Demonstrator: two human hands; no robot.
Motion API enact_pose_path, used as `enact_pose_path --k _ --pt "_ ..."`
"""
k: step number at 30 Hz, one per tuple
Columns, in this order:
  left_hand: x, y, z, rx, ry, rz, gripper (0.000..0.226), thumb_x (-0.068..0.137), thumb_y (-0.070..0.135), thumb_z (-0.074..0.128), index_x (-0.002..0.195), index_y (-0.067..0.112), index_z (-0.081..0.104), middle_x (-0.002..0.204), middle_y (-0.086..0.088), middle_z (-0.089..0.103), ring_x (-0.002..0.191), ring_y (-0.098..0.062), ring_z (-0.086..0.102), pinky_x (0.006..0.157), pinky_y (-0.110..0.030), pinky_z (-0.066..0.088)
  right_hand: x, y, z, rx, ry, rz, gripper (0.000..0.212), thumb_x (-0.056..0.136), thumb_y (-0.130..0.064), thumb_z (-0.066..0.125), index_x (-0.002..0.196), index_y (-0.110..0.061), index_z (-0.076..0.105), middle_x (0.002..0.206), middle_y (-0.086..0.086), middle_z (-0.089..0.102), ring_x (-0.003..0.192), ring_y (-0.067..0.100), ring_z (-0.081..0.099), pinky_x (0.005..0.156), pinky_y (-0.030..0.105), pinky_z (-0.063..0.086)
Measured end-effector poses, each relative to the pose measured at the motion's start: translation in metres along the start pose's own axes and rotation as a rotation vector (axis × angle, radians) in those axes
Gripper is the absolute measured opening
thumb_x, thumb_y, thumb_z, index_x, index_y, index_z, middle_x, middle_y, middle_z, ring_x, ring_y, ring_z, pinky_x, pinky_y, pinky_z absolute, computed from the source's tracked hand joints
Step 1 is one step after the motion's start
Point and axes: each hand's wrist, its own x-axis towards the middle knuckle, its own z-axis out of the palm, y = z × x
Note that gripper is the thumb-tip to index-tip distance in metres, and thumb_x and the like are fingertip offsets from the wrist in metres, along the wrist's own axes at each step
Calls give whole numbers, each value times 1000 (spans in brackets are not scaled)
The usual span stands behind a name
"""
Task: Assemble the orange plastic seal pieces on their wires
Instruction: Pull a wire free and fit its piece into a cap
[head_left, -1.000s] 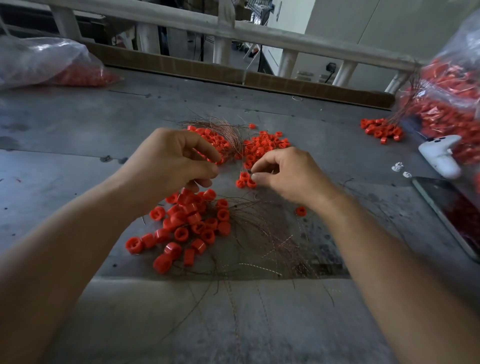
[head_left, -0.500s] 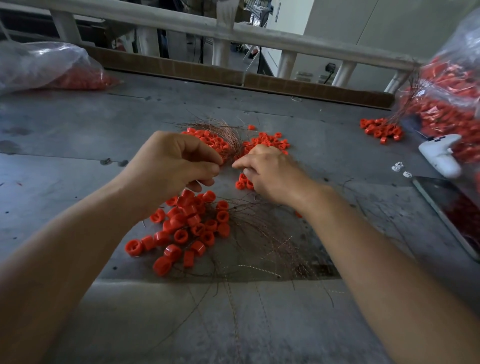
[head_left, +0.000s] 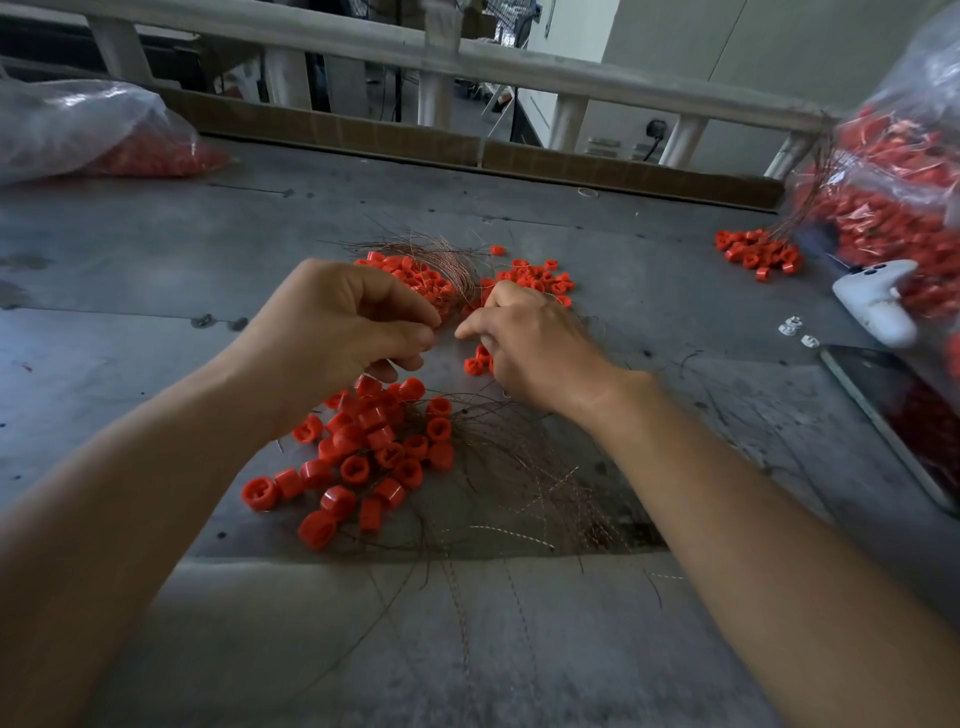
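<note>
Head view, centre of frame: the left hand (head_left: 343, 332) is curled nearly closed, thumb and forefinger pinched together; what they grip is hidden, presumably a wire or seal. The right hand (head_left: 524, 343) has its forefinger extended toward that pinch with the other fingers bent; whether it holds anything cannot be told. The step in hand appears to be mating one piece to its wire, so the next move calls for fine alignment of the two fingertips. Below the hands lie the orange seal pieces (head_left: 374, 457) among loose wires (head_left: 519, 467); a second heap (head_left: 535, 278) sits above, on the grey table (head_left: 156, 260).
</note>
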Motion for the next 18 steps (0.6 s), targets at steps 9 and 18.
enact_pose_path --k 9,18 --pt "0 -1 1 9 -11 2 14 75 6 70 75 20 69 70 -3 71 62 -13 66 56 -18 54 -2 2 0 1 -19 54 26 92 -13 47 110 -21 65 106 4 56 100 24 54 74 28 34" --pt "-1 2 -1 -29 -22 26 17 76 1 68 74 18 68 72 -1 70 58 -5 65 55 -12 51 -3 6 -10 351 88 117 28 87 -1 54 109 -13 66 110 1 65 97 6 55 77 6 38"
